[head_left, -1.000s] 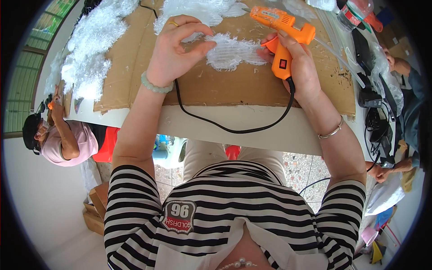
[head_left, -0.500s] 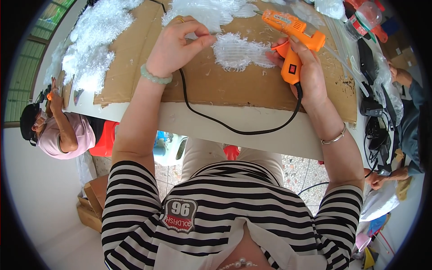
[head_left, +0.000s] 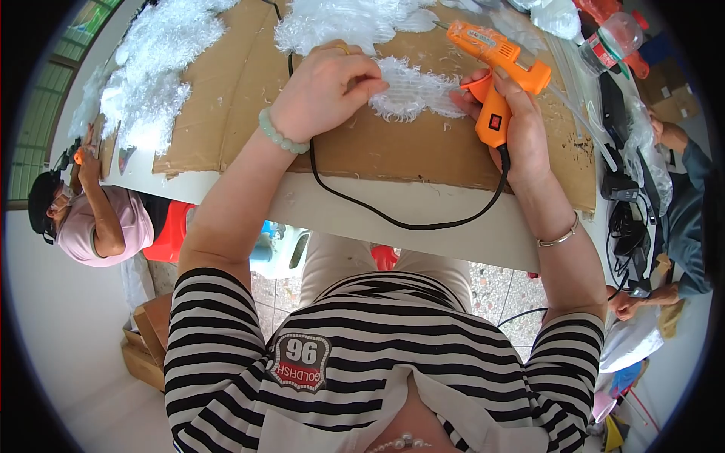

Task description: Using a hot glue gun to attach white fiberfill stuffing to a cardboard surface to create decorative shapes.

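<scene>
My right hand [head_left: 521, 124] grips an orange glue gun [head_left: 498, 72] by its handle, nozzle pointing up and left. Its black cord [head_left: 400, 219] loops over the table edge. My left hand [head_left: 325, 90] pinches the left end of a white fluffy strip [head_left: 415, 90] that lies on a brown cardboard sheet [head_left: 362, 143]. The gun's handle sits just right of the strip.
More white fluffy pieces [head_left: 151, 68] are piled on the cardboard at far left and at the top [head_left: 340, 23]. Clear bags and a plastic bottle [head_left: 604, 41] lie at the far right. One person [head_left: 91, 211] sits at the left, another [head_left: 672, 219] at the right.
My left hand has closed down onto the fluffy strip's end. The glue gun stays in my right hand beside the strip.
</scene>
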Available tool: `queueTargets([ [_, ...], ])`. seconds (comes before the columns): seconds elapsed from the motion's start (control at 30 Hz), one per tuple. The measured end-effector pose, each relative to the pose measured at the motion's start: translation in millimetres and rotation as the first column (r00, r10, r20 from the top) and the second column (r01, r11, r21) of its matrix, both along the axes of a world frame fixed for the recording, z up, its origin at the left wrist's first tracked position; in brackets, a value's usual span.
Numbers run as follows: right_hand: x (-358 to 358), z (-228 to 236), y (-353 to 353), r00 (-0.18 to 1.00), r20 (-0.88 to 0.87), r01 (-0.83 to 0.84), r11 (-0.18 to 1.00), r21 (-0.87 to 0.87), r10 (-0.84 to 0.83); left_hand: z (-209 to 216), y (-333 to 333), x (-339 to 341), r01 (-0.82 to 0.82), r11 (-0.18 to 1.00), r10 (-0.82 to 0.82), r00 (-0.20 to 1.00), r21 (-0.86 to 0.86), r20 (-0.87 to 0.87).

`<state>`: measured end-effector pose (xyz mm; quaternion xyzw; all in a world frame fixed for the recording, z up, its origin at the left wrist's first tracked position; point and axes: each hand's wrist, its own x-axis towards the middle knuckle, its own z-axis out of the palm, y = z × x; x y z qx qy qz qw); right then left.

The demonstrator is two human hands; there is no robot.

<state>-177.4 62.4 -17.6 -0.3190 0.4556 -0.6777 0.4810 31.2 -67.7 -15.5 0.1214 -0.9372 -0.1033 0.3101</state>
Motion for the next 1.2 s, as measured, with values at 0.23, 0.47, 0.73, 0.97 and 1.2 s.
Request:
queueTargets([
  [0.23,-1.4,5.4,5.5,1.0,0.001,-0.01,0.995,-0.1,0.011,10.8,5.3,1.2,-0.103,0.966,0.182,0.924,0.238,-0.335],
  [0.47,-5.6,41.8,34.4,0.999,-0.051,-0.017,0.976,-0.216,0.006,-3.6,14.6,-4.9,0.076,0.996,-0.078,0.996,-0.046,-0.035],
  [0.73,-25.3,41.3,89.1,0.806,-0.592,0.08,0.994,0.074,-0.021,-5.2,16.0,-4.8,0.045,0.998,-0.045,0.999,-0.044,-0.012],
  [0.97,-31.7,19.2,83.6,0.728,-0.678,0.072,0.973,0.221,0.1,-8.3,14.4,-3.7,0.05,0.997,-0.052,0.998,-0.063,-0.028],
  [1.2,-29.1,19.3,79.0,0.716,-0.689,0.057,0.973,0.224,0.117,-7.9,14.9,-3.1,0.05,0.996,-0.051,0.999,-0.074,-0.012],
])
